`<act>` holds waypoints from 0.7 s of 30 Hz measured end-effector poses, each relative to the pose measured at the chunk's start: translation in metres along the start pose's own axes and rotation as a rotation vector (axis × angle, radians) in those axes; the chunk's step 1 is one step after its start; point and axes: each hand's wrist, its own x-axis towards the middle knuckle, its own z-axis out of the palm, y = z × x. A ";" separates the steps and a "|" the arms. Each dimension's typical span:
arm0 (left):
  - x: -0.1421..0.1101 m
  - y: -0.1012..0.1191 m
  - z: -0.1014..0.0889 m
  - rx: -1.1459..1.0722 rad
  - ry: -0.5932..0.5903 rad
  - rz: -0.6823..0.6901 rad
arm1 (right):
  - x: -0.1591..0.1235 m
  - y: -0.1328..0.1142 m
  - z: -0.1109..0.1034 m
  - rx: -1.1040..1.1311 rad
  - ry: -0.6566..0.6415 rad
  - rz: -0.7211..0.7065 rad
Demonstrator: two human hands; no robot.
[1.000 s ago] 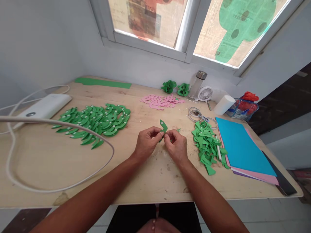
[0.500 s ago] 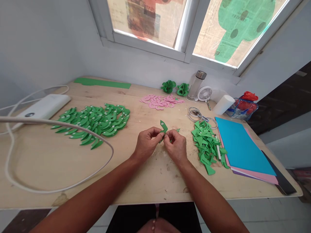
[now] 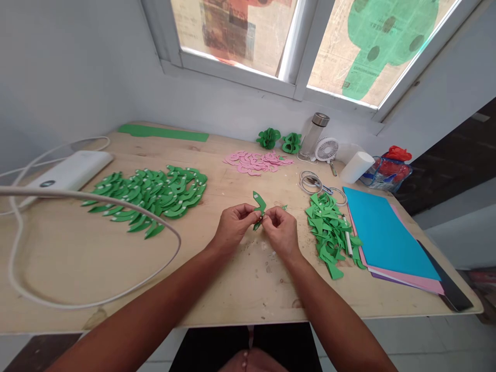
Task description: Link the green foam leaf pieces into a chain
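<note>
A curved green paper cutout (image 3: 259,201) with a small pale patch near its tip stands up between my hands, over the middle of the table. My left hand (image 3: 235,223) pinches it between thumb and fingers. At its right edge, the thumb and fingertips of my right hand (image 3: 282,230) are pinched together against it; the exact contact point is too small to make out. Part of another green piece (image 3: 284,207) shows just behind my right hand. To the left lies a spread of similar green cutouts (image 3: 155,194), many with pale patches.
Green scraps (image 3: 329,232) and a white marker (image 3: 348,242) lie right, beside coloured sheets (image 3: 387,232). Scissors (image 3: 325,189), pink cutouts (image 3: 258,163), two green paper shapes (image 3: 268,138), a bottle (image 3: 312,137) and a fan (image 3: 326,149) sit behind. A cable (image 3: 127,206) loops left.
The green cutout has tilted and shifted slightly left in my left hand. Both hands stay close together in nearly the same place, with small finger movements.
</note>
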 end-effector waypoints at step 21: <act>0.001 -0.001 -0.001 -0.010 0.003 0.002 | 0.005 0.005 0.000 0.194 -0.037 0.096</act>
